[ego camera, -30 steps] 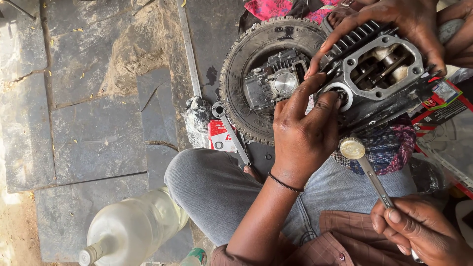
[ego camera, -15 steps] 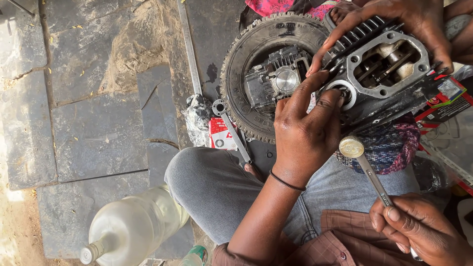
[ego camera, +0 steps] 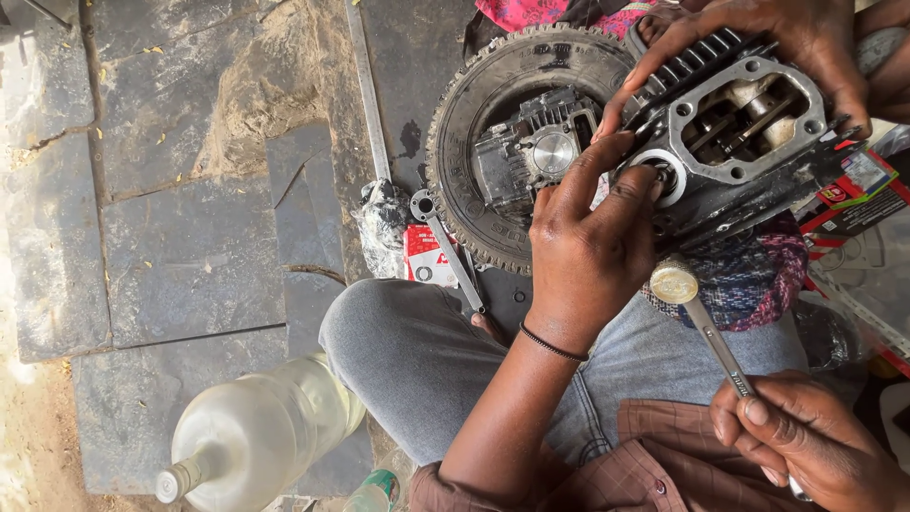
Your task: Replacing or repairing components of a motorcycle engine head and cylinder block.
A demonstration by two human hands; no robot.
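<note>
Left hand [ego camera: 592,246] rests on the engine cylinder head [ego camera: 739,142], fingertips pressed at a round port on its near left face; grip is loose, fingers spread, closed on nothing. Right hand [ego camera: 806,441], at near right, holds the handle of a slim metal tool [ego camera: 706,327] in a closed grip; the tool's round flat end sits just below the head, apart from it. Another person's hand [ego camera: 758,38] clasps the head's far edge. The head lies at far right, above the lap in grey trousers [ego camera: 417,356]. A toothed sprocket wheel [ego camera: 512,133] lies just left of it. A spanner [ego camera: 445,246] rests on the stone floor [ego camera: 190,190]. A clear bottle [ego camera: 256,431] lies at near left
</note>
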